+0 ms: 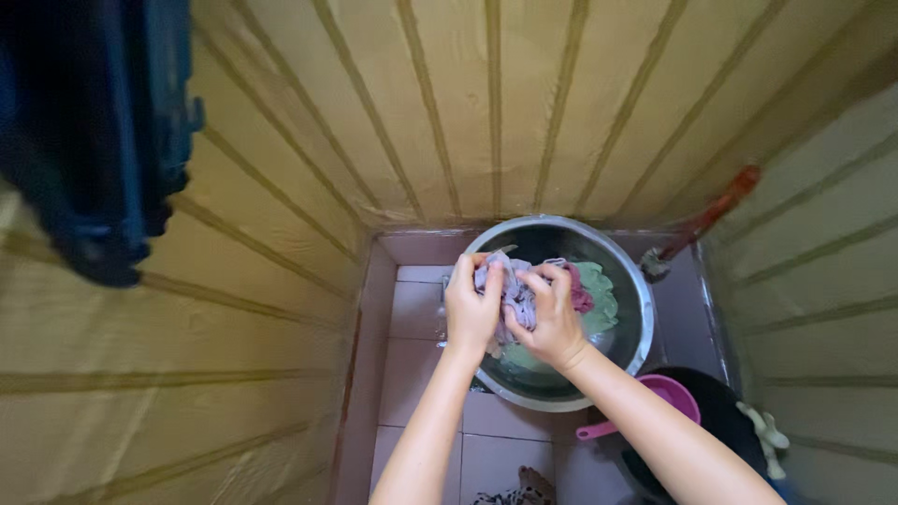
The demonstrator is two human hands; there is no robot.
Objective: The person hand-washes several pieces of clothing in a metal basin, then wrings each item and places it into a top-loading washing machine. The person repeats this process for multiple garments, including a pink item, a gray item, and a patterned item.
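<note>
Tiled floor [426, 323] | one steel basin [636, 290] | one pink scoop [669, 397] | left hand [470, 309], right hand [552, 323]: fingers of both clamped on one lilac cloth [513, 292]

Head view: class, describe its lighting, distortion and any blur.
Head view: warm, dim light; the wide lens bows the striped yellow walls outward; the dark blue hanging object is blurred at the edge; the metal basin rim glints; both hands, left hand and right hand, look fairly sharp on the cloth.

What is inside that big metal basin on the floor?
Inside the metal basin lie wet clothes: a green garment and a lilac cloth gripped by both hands. The hands and clothes cover most of the bottom.
</note>
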